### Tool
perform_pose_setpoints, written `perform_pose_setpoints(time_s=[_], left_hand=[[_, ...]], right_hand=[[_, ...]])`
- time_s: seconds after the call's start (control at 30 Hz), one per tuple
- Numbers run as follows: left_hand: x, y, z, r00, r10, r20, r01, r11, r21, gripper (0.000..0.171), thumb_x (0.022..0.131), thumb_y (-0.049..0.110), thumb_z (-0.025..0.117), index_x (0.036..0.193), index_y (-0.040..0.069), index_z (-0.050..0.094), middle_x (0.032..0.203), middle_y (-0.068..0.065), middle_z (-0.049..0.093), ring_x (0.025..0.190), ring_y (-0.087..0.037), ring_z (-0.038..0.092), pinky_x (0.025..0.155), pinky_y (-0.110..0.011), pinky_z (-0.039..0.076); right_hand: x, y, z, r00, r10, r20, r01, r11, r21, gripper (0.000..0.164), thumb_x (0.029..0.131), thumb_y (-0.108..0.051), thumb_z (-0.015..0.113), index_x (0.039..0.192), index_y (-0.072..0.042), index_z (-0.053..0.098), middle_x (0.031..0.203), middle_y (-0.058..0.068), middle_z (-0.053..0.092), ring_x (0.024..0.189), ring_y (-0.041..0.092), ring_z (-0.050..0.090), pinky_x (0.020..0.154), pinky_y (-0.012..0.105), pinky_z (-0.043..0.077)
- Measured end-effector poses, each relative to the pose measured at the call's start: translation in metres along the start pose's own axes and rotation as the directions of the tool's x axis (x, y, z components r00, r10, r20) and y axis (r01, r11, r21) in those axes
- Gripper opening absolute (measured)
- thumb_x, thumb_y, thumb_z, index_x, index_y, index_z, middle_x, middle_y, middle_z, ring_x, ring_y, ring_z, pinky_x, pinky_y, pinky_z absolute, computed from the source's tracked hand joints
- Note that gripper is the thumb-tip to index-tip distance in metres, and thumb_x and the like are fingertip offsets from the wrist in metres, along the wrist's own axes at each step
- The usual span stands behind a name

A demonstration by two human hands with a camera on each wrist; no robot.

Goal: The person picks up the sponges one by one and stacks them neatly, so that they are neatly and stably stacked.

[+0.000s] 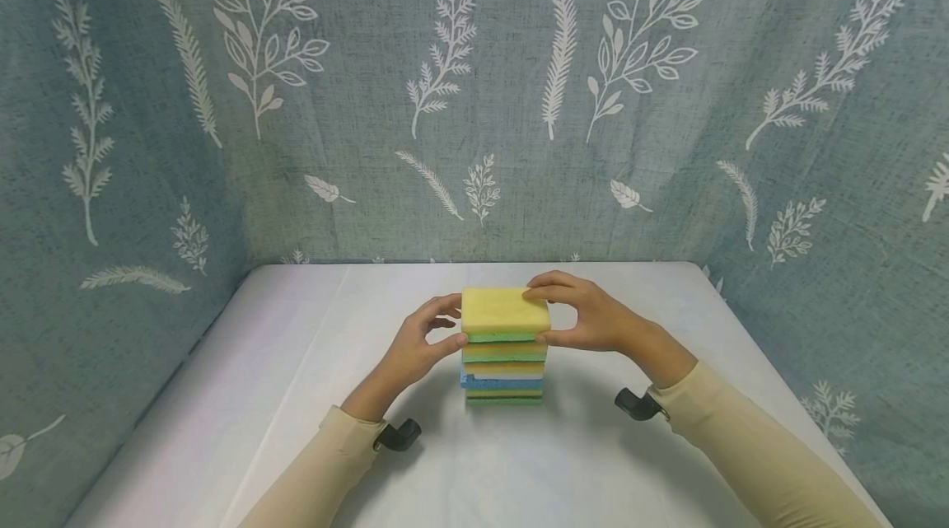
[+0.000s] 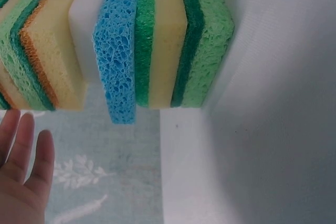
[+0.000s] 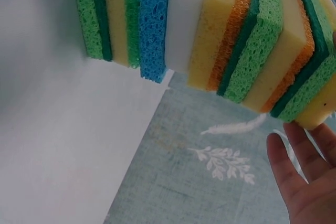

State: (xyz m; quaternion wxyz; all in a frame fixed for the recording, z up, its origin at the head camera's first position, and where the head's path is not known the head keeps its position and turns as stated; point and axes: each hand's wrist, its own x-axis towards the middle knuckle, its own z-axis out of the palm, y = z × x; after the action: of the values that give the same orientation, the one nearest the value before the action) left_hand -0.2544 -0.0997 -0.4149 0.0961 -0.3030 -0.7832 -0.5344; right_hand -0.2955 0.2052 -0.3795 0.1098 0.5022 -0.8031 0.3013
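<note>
A tall stack of sponges (image 1: 504, 371) stands on the table, layered in yellow, green, orange, white and blue. On top lies a yellow sponge (image 1: 504, 311). My left hand (image 1: 415, 347) holds this top sponge at its left side, thumb at the front corner. At the right side my right hand (image 1: 593, 315) holds it too, with fingers over the far edge and the thumb at the front. Both wrist views show the stack from the side, where a blue sponge (image 2: 116, 45) juts out beside a white one (image 3: 184, 24). Some fingertips are hidden behind the stack.
The white table (image 1: 296, 446) reaches back to a grey-blue curtain (image 1: 474, 207) with white leaf prints. The curtain also hangs along the left and right sides. A dark wrist-camera mount (image 1: 400, 435) sticks out from the left sleeve, another (image 1: 638, 404) from the right.
</note>
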Motion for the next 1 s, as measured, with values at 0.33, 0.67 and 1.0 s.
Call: perform_pose_setpoints(time_s=[0.33,0.67,1.0], left_hand=[[-0.003,0.002,0.000,1.000,-0.016,0.000,0.016,1.000,0.012,0.054,0.090,0.012,0.070,0.139,0.002,0.049,0.127,-0.012,0.056,0.114,-0.036,0.052,0.096,-0.053,0.044],[-0.004,-0.002,-0.001,1.000,-0.003,0.003,0.003,1.000,-0.020,0.055,0.088,0.011,0.072,0.138,0.002,0.050,0.127,-0.012,0.056,0.114,-0.043,0.051,0.096,-0.056,0.043],[-0.011,-0.018,-0.004,1.000,-0.026,-0.007,0.027,0.999,0.026,0.060,0.086,0.014,0.075,0.140,0.004,0.049,0.130,-0.014,0.055,0.116,-0.034,0.052,0.097,-0.052,0.044]], right_hand=[[0.001,-0.002,0.000,0.999,0.043,0.024,-0.044,0.998,0.047,0.054,0.081,-0.023,0.081,0.130,-0.011,0.061,0.130,0.001,0.053,0.109,0.016,0.055,0.086,0.041,0.053],[0.002,-0.004,0.002,0.994,0.103,0.035,-0.105,0.992,0.075,0.063,0.080,-0.029,0.082,0.135,-0.009,0.056,0.134,0.002,0.052,0.120,0.020,0.051,0.088,0.041,0.053],[-0.014,-0.001,0.009,0.984,0.181,-0.003,-0.180,0.979,0.091,0.079,0.077,-0.032,0.084,0.144,-0.015,0.046,0.140,0.001,0.048,0.122,0.022,0.050,0.091,0.039,0.051]])
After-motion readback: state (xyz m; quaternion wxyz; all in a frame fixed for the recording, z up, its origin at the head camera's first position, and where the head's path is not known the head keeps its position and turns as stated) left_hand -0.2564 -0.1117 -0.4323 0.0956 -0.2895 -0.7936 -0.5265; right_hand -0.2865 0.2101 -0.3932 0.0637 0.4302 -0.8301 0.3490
